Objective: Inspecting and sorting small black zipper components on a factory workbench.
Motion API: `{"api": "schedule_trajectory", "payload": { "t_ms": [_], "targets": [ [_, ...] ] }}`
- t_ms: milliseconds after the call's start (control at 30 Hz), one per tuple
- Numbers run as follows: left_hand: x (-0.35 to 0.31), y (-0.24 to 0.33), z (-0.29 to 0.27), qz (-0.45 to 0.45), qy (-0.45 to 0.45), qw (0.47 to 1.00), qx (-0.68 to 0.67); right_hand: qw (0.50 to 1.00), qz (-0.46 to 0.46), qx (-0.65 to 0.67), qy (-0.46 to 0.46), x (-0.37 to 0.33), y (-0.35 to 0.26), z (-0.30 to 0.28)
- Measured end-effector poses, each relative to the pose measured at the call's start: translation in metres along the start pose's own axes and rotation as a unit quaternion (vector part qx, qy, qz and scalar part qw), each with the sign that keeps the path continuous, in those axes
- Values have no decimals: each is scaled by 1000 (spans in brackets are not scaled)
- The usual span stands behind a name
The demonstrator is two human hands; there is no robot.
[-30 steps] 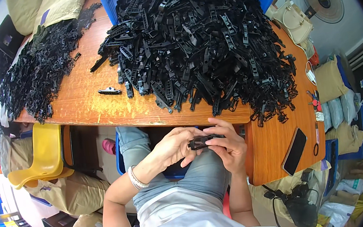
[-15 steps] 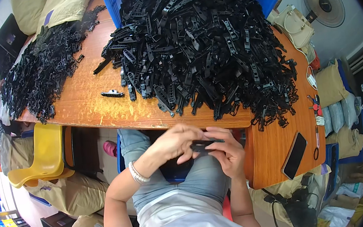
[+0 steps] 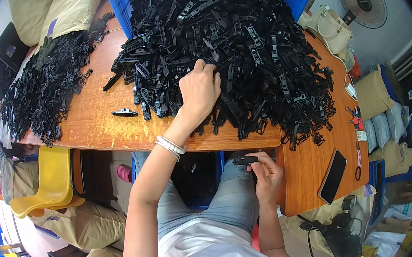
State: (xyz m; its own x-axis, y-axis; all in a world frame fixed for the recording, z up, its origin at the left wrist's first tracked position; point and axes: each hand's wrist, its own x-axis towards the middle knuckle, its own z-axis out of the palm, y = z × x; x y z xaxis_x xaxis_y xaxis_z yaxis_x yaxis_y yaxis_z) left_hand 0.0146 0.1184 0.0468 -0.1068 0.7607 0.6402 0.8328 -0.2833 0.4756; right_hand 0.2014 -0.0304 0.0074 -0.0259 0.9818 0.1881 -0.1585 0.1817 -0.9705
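Observation:
My left hand (image 3: pixel 199 91), with a white beaded bracelet (image 3: pixel 171 147) at the wrist, reaches onto the large heap of black plastic parts (image 3: pixel 256 78). Its fingers curl down among the parts, and their tips are hidden, so whatever they pinch does not show. Over my right thigh, below the table edge, my right hand (image 3: pixel 268 176) is closed on a narrow black plastic part (image 3: pixel 245 160) that points left from the thumb and fingers. One separate black part (image 3: pixel 125 112) lies on the worn wood left of the heap.
A blue crate (image 3: pixel 120 10) lies behind the heap on the wooden table (image 3: pixel 99 98). A second black pile (image 3: pixel 49 91) covers the left. A phone (image 3: pixel 332 176) and scissors (image 3: pixel 358 166) lie right. Between my legs sits a blue bin (image 3: pixel 220 170); a yellow chair (image 3: pixel 49 173) stands left.
My left hand has left my right hand and moved up and forward onto the heap. My right hand stays over my thigh, keeping hold of the black plastic part.

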Motion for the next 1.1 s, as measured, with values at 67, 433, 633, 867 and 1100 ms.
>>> {"api": "schedule_trajectory", "payload": {
  "t_ms": [67, 433, 633, 867, 1100],
  "targets": [
    [4, 0, 3, 6, -5, 1000, 4, 1000, 8, 15, -5, 1, 3, 0],
    [-22, 0, -17, -60, -6, 994, -91, 999, 36, 5, 31, 10, 11, 6],
    [-71, 4, -49, -132, -56, 957, -252, 998, 50, 24, 31, 18, 19, 13],
    [-94, 12, -70, -364, -269, 747, -487, 998, 62, 14, -19, 25, 8, 29],
    [-99, 7, -70, -408, -293, 713, -489, 994, 92, -38, -33, 21, 0, 25]
  ]
}}
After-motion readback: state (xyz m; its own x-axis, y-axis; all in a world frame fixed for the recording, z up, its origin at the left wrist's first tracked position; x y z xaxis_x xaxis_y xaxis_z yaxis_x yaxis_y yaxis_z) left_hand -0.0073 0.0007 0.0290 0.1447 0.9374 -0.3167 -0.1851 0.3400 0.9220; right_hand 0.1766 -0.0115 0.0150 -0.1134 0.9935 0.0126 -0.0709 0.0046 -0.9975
